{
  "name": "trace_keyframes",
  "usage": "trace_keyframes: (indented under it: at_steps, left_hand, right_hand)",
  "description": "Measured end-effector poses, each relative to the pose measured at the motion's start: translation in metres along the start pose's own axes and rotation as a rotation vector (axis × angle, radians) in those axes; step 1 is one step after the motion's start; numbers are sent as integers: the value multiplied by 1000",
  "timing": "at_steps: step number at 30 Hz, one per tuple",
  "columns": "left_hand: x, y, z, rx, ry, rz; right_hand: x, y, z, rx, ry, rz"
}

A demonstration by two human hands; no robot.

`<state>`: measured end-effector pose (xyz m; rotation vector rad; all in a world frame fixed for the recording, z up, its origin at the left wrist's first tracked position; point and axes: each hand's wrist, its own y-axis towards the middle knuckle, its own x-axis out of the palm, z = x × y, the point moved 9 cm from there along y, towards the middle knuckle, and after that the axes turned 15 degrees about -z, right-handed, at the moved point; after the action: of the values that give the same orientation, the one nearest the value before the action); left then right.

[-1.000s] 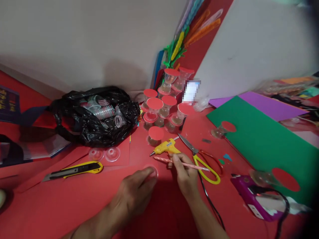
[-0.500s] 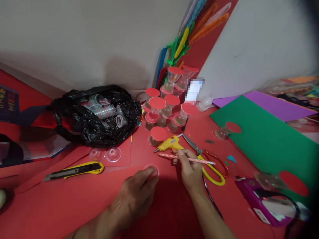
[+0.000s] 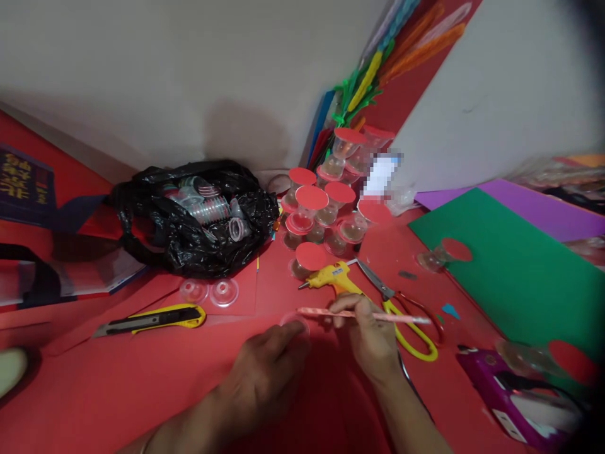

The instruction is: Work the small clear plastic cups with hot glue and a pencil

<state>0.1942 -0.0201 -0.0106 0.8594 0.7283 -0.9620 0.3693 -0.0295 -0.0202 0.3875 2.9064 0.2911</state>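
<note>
My left hand (image 3: pixel 271 362) is closed over a small clear plastic cup (image 3: pixel 289 318), pressing it against the red paper (image 3: pixel 208 372); the fingers hide most of the cup. Between the thumb and fingers of my right hand (image 3: pixel 371 334) is a pinkish patterned pencil (image 3: pixel 401 318). The pencil's tip is by the cup's rim. Just beyond lie a yellow glue gun (image 3: pixel 331 275) and scissors (image 3: pixel 406 334) with yellow and red handles.
A black plastic bag (image 3: pixel 189 252) holds several clear cups. Cups topped with red discs (image 3: pixel 312 197) cluster at the back. A box cutter (image 3: pixel 161 318) and two clear cups (image 3: pixel 224 292) lie left. Right are a green sheet (image 3: pixel 510 258) and a purple power strip (image 3: pixel 491 384).
My right hand has brought the pencil's tip leftward to the cup's rim. My left hand stays on the cup. The whole view has shifted slightly.
</note>
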Motion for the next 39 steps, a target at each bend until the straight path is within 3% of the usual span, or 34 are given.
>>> trace_keyframes:
  at_steps: [5, 8, 10, 14, 19, 24, 32, 35, 39]
  left_hand:
    - [-5, 1, -1, -51, -5, 6]
    - [-4, 3, -1, -65, -22, -7]
    - [-5, 4, -1, -63, -25, -16]
    - [-5, 4, -3, -83, -72, -45]
    - [-4, 3, -7, -111, -142, -60]
    - [-3, 1, -10, -139, -173, -52]
    - [-2, 2, -12, -164, -226, -86]
    - [-5, 4, -9, -137, -239, -58]
    - [-8, 5, -16, -208, -373, -7]
  right_hand:
    - [-13, 34, -37, 93, -10, -43]
    - [-15, 56, -66, 122, -471, -52]
    - [-6, 71, -75, 123, -798, -86]
    - [16, 90, -55, 257, -1132, -195]
    - [26, 97, -39, 364, -1156, -253]
    - [42, 101, -49, 271, -1066, -235]
    - [67, 111, -43, 274, -1087, -203]
    - [68, 112, -41, 255, -1100, -189]
    - [52, 98, -52, 199, -1100, -121]
